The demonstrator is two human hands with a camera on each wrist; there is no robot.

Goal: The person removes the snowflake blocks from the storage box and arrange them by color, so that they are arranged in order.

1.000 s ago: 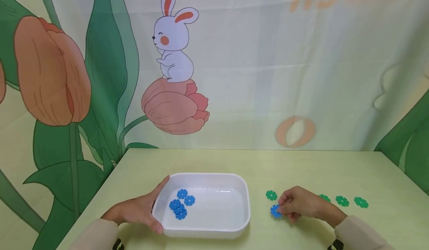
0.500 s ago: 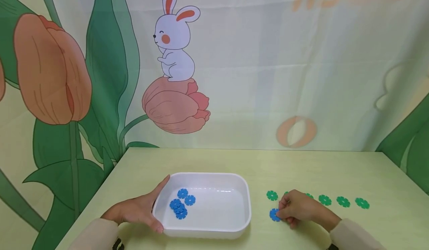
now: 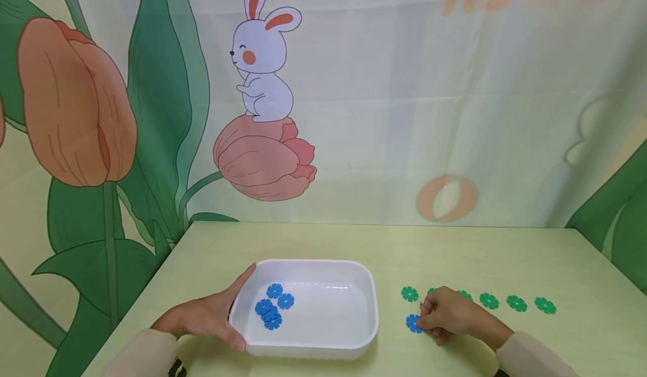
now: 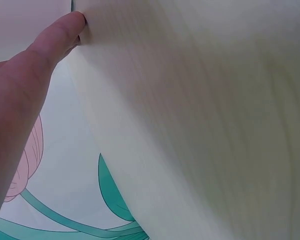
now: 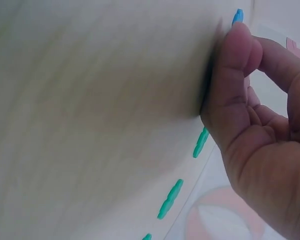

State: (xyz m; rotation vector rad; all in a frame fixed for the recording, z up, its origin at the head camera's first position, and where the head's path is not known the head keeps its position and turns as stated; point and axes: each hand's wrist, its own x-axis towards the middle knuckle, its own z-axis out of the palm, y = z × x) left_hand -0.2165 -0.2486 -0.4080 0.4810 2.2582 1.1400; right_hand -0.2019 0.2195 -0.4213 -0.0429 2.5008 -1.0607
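Note:
My right hand [image 3: 450, 311] pinches a blue snowflake disc [image 3: 414, 323] between thumb and fingers, low at the table just in front of a row of green discs. In the right wrist view only a sliver of the blue disc [image 5: 238, 16] shows past the fingertips. My left hand [image 3: 206, 316] holds the left end of a white plastic tray [image 3: 349, 346], thumb at the near corner and a finger along the far one. Several blue discs [image 3: 285, 301] lie in the tray's left part, some overlapping. The left wrist view shows a finger [image 4: 57, 35] reaching to the tray's edge.
Green snowflake discs lie in a row right of the tray, from the leftmost green disc [image 3: 410, 294] to the rightmost [image 3: 545, 305]; my right hand partly covers some. Behind the pale table [image 3: 303, 242] hangs a printed cloth [image 3: 354, 113] with a rabbit and tulips.
My right hand has moved slightly left and nearer to me with the blue disc, uncovering more of the green row, then stays nearly still. The left hand and tray keep their place.

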